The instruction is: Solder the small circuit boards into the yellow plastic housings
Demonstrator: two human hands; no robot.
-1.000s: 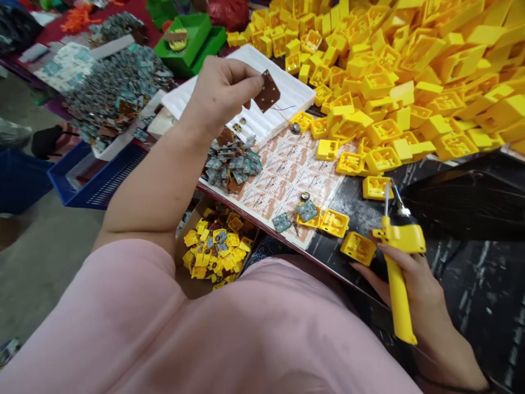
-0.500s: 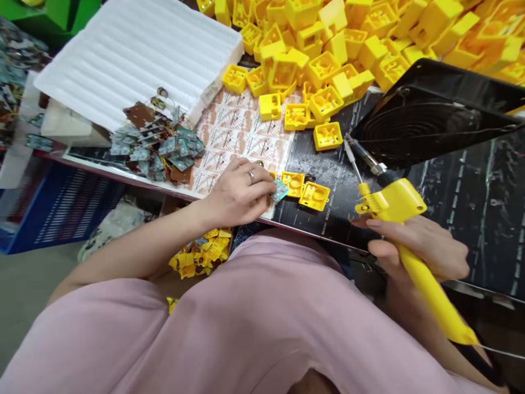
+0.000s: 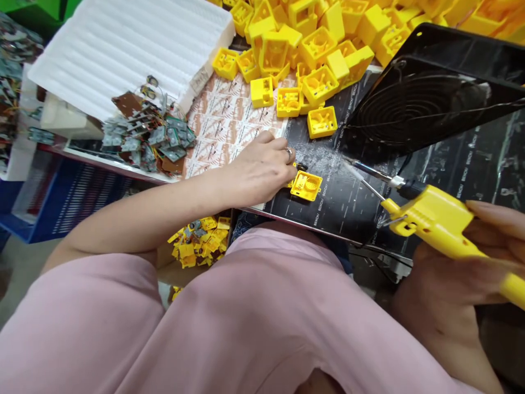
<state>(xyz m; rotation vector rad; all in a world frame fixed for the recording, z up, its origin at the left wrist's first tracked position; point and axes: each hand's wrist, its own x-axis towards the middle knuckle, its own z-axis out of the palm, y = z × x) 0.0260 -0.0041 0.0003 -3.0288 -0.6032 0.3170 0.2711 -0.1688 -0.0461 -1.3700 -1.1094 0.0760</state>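
Observation:
My right hand is wrapped round the yellow grip of a soldering gun, whose metal tip and thin feed tube point left, just above the bench. My left hand, with a ring on one finger, has its fingers curled down at the bench's front edge. What lies under those fingertips is hidden. Right beside them lies a small open yellow plastic case half, and a bit of yellow and a dark part peek out at the fingers.
Many yellow plastic cases are heaped at the back. A pile of small circuit boards with wires lies left, by white foam. A black fan stands behind the soldering gun. Below the bench are a blue crate and yellow parts.
My left hand has moved slightly right and up over the yellow case, and the small circuit board in its fingers is now out of sight. The soldering gun has shifted right and lower.

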